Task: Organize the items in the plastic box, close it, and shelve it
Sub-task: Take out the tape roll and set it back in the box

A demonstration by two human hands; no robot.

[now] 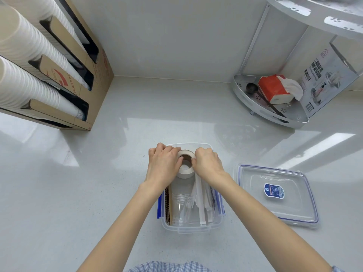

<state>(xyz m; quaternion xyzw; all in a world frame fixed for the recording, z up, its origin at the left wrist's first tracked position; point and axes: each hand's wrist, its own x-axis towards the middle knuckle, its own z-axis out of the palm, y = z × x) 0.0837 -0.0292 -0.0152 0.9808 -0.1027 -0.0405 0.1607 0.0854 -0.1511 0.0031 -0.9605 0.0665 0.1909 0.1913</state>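
A clear plastic box (190,227) with blue side clips stands open on the white counter in front of me. Inside it lie clear plastic cups (181,207), white wrapped utensils (202,201) and brown corrugated cardboard (168,205) along the left wall. A white roll of tape (185,171) sits at the box's far end. My left hand (164,163) grips the roll from the left, thumb at its brown core. My right hand (207,163) holds it from the right with curled fingers. The box's clear lid (275,195), blue-sealed with a blue label, lies flat to the right.
A cardboard dispenser (88,91) with stacks of white paper cups (23,55) fills the left. A white corner shelf (275,114) at the back right holds a red tissue box (274,89), a black scoop and a printed carton (330,79). An upper shelf tier (324,14) hangs overhead.
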